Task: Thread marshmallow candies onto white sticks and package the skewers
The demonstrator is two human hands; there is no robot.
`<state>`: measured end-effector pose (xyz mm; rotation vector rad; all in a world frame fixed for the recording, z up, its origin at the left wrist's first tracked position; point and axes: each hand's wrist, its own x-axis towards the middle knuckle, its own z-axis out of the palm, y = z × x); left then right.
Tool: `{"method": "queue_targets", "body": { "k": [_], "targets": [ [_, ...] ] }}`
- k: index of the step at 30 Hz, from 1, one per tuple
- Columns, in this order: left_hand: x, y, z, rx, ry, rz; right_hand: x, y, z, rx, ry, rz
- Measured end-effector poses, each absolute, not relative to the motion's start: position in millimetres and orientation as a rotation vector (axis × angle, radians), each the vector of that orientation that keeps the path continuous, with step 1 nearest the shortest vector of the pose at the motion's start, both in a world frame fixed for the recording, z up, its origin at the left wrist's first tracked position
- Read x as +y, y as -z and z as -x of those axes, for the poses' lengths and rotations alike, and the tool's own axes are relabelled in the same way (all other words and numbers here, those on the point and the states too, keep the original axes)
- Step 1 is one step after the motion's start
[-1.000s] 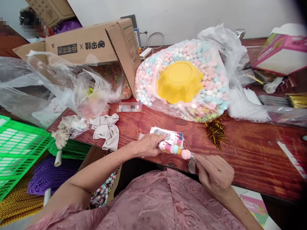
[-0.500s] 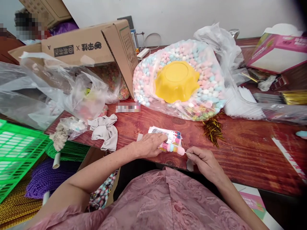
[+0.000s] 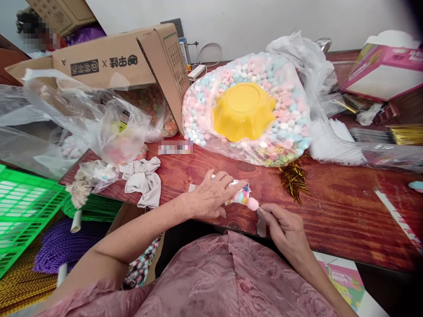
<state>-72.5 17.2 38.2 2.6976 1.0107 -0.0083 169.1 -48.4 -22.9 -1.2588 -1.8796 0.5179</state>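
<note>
My right hand [image 3: 280,222] pinches the thin end of a skewer of pastel marshmallow-like balls [image 3: 253,204] near the table's front edge. A pink ball is at the end closest to those fingers, with blue and yellow pieces to its left. My left hand [image 3: 216,193] is spread over the skewer's far part and a small stack of printed cards [image 3: 245,189], hiding most of both. Its fingers are apart; whether they touch the skewer I cannot tell. A greyish strip [image 3: 261,223] hangs at the table edge beneath my right fingertips.
A large clear bag of pastel balls [image 3: 287,83] lies beyond my hands, a yellow scalloped bowl [image 3: 244,112] upside down on it. Gold tinsel [image 3: 294,179] sits right of centre. A cardboard box [image 3: 109,57], a grey cloth [image 3: 143,180] and a green basket [image 3: 29,211] are at left.
My left hand has lifted from its hold and spread its fingers, reaching rightward over the cards and skewer. My right hand keeps its pinch, shifted slightly.
</note>
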Motion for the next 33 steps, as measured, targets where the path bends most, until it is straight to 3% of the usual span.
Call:
{"method": "queue_targets", "body": {
  "k": [4,7,9,11,16,25,33],
  "targets": [
    [21.8,-48.8,95.1,1.209,-0.189,-2.619,-51.0,32.6,-180.1,-1.708,-0.725,1.326],
    [11.4,-43.2,106.6,1.38,-0.753,-2.364,-55.5,39.0,-181.4,-1.626,-0.769,1.359],
    [-2.4,-32.5,105.4,1.423,-1.219,-1.95,-58.6,39.6,-178.7,-1.583,-0.773,1.361],
    [-16.9,-18.9,97.1,1.309,-1.421,-1.431,-61.6,37.2,-173.9,-1.546,-0.781,1.332],
    [-31.8,-1.7,64.4,0.913,-1.178,-0.691,-67.8,34.3,-161.7,-1.544,-0.754,1.225],
    [-8.7,-23.1,47.9,0.726,-1.221,-0.41,-71.1,42.9,-154.7,-2.007,0.012,1.009],
    [-14.9,-15.3,47.0,0.634,-1.249,-0.575,-77.2,40.7,-135.8,-1.715,-0.318,1.175]
  ]
}}
